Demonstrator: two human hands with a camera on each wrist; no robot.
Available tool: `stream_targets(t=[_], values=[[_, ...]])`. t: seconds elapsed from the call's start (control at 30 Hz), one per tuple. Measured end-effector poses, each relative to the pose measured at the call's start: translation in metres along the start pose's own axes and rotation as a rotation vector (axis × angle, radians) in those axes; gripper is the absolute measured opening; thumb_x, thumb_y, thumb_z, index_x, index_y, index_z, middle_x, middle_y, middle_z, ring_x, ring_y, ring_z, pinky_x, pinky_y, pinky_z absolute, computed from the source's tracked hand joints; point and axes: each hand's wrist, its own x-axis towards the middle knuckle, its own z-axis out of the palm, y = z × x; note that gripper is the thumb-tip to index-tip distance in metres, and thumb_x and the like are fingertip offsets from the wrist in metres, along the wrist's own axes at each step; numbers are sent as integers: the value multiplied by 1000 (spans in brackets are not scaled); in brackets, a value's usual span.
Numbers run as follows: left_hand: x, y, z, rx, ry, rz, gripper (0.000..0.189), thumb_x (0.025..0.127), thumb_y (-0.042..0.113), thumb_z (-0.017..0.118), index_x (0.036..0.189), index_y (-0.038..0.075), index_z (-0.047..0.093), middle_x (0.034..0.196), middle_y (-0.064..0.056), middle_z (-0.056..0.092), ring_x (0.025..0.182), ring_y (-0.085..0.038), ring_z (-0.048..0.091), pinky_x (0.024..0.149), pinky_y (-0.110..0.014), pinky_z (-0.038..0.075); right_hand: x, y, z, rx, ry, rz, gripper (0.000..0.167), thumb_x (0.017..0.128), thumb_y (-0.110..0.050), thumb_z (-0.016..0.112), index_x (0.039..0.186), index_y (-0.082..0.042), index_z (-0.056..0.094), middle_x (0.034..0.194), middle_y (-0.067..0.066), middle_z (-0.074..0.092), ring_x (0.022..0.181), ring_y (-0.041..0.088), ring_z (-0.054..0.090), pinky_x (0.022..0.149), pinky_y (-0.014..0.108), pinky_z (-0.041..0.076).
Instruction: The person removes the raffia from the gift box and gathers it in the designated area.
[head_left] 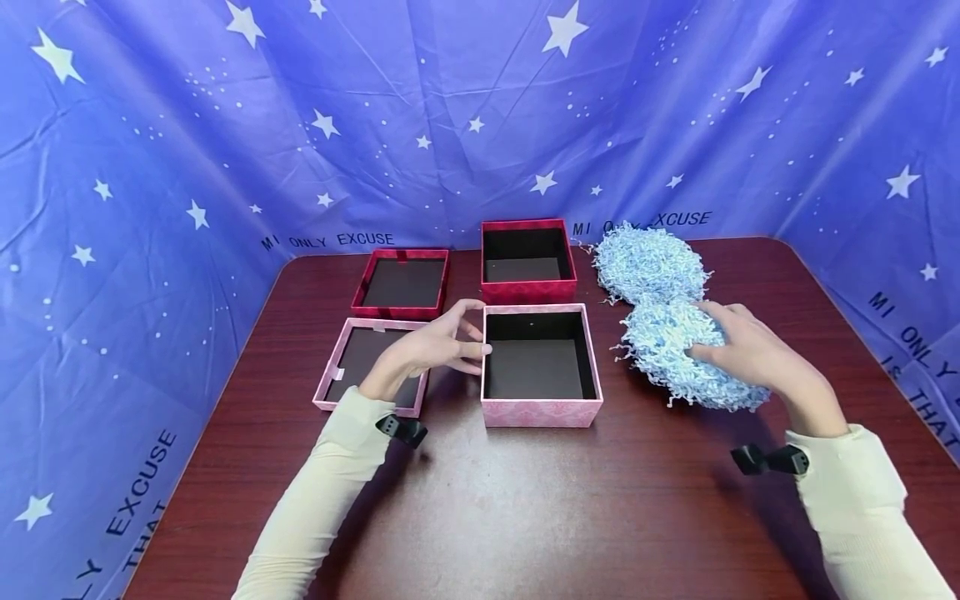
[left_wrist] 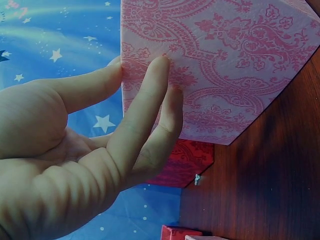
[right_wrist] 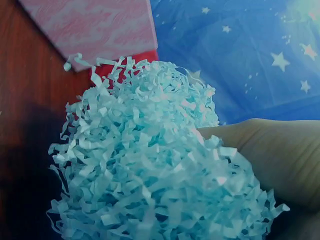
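Note:
A pink patterned box (head_left: 540, 412) with a dark inside stands in the middle of the table. My left hand (head_left: 446, 342) touches its left side. In the left wrist view, extended fingers (left_wrist: 145, 110) lie against the box wall (left_wrist: 225, 65), the thumb tip at its edge. To the right, my right hand (head_left: 750, 346) grips the nearer clump of light blue shredded paper (head_left: 660, 342). In the right wrist view the thumb sinks into the shredded paper (right_wrist: 150, 165); the other fingers are hidden. A second clump of shredded paper (head_left: 648, 262) lies just behind, touching the first.
Behind the pink box stands a red box (head_left: 528, 290), dark inside. At the left lie a red lid (head_left: 397, 313) and a pink lid (head_left: 330, 375), both inside up; my left forearm crosses the pink one. A blue star-printed cloth (head_left: 450, 108) hangs around the brown table (head_left: 480, 517).

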Motion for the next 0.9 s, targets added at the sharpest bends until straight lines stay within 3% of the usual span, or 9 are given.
stream_targets(t=[0.33,0.6,0.9], values=[[1,-1,-1,10,-1,0,72,89,-3,62,144,16,19,117,-21,40,114,-50,53,85,-49,55,1,19,11,-19,-41,46,79,89,-25,64,147,5,20,136,43,22,122,56,28,96,71,31],[1,-1,-1,5,-4,1,72,89,-4,61,144,16,19,118,-21,40,115,-51,52,89,-55,51,2,25,15,-30,-72,80,81,88,-28,63,146,6,19,134,44,20,122,56,27,96,71,31],[1,-2,-1,2,1,4,73,89,-2,63,145,16,19,118,-21,40,115,-51,52,85,-49,55,1,25,9,-34,-130,70,92,89,-44,63,149,5,13,142,44,14,130,58,14,99,75,23]])
